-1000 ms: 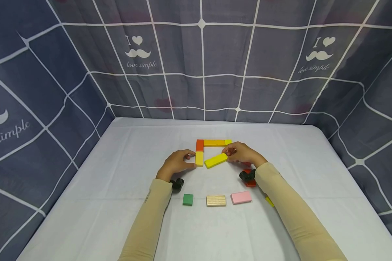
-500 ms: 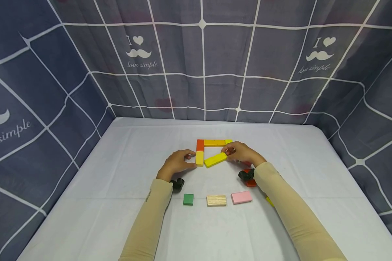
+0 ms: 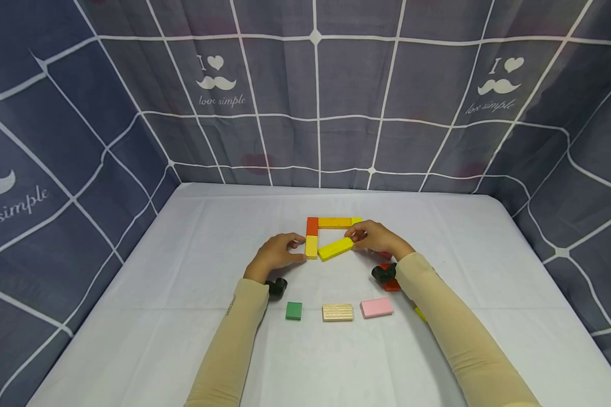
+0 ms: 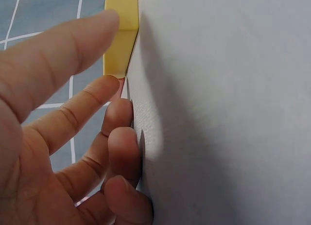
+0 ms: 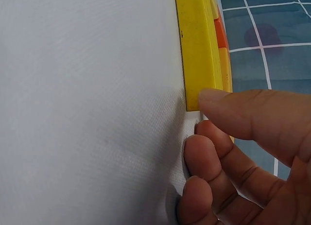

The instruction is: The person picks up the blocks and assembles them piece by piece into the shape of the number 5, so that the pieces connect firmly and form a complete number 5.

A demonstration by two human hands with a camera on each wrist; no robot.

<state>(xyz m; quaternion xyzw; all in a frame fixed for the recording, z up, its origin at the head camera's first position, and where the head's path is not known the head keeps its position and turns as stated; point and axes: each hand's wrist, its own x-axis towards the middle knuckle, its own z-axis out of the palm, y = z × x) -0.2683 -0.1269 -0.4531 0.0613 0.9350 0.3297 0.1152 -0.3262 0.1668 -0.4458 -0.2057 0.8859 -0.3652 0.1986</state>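
My right hand point(image 3: 375, 236) pinches the right end of a bright yellow block point(image 3: 335, 249), which slants inside a partial frame of blocks. In the right wrist view the thumb presses on that block's end point(image 5: 198, 50); the other fingers are curled below. My left hand point(image 3: 276, 252) rests beside a paler yellow block point(image 3: 311, 247) on the frame's left side, thumb and index fingertip at its outer edge. Beyond it lies an orange-red block point(image 3: 312, 226). A golden-yellow block point(image 3: 335, 223) forms the back, meeting a bright yellow piece point(image 3: 357, 220) partly hidden by the right hand.
Nearer the person lie a green square block point(image 3: 293, 311), a ridged wooden block point(image 3: 338, 312) and a pink block point(image 3: 377, 308). Red blocks point(image 3: 391, 286) and a yellow piece point(image 3: 420, 314) are partly covered by the right arm. A grey checked curtain point(image 3: 346, 141) stands behind the white table point(image 3: 224, 209).
Almost nothing differs. The right hand and its yellow block have shifted very slightly; the left hand stays at the paler block.
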